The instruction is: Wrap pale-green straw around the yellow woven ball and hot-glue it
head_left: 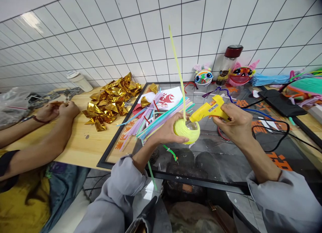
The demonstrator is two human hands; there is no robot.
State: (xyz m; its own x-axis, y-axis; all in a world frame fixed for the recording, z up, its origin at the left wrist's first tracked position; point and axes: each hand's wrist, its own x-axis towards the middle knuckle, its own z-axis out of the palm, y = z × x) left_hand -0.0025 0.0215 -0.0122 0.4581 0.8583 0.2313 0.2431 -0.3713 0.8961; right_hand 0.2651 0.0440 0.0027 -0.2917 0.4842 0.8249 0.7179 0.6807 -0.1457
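Note:
My left hand [169, 129] is wrapped round a small yellow coiled ball [186, 134], held above the glass-topped board. Its top is open and shows something clear inside. A long yellow pipe cleaner [177, 62] rises from its rim, the free end pointing up. In my right hand [235, 120] is a yellow hot glue gun [210, 108], gripped by its handle. The nozzle points left and meets the ball's upper rim or sits just above it; I cannot tell which. Behind my left hand lies a bundle of pastel pipe cleaners [161, 120].
Folded gold foil pieces [113, 99] are heaped at left, near a co-worker's hands [60, 110]. Two decorated animal faces [203, 76] and a lidded bottle [227, 67] stand along the wall. At right are a black phone [281, 102] and a looping black cable [286, 134].

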